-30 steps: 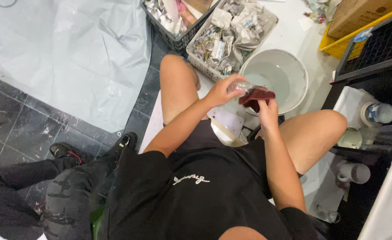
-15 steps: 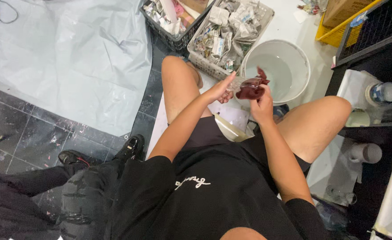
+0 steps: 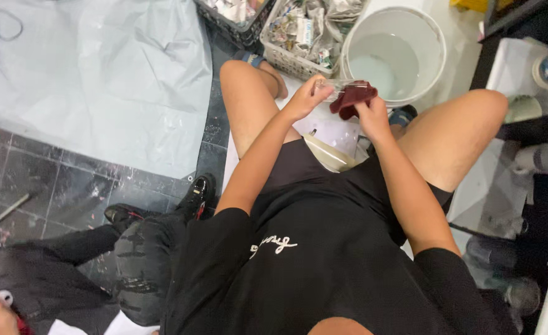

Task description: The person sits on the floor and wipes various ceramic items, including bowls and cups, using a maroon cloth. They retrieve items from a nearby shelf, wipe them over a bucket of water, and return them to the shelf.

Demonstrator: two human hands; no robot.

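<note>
Above the seated person's knees, the left hand (image 3: 304,98) pinches one end of a clear glass piece (image 3: 336,87) (its shape hard to make out), half hidden by the dark red cloth (image 3: 351,97) bunched in the closed right hand (image 3: 372,115). Beyond stands a white bucket (image 3: 438,43).

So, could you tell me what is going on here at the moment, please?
A seated person is holding a small clear glass piece in the left hand and pressing a dark red cloth against it with the right hand, just above their knees. In front of them stands a white bucket with water in it, beside a light basket packed with paper-wrapped items. A grey sheet covers the dark tiled floor to the left, where another person's black-clad legs show.
</note>
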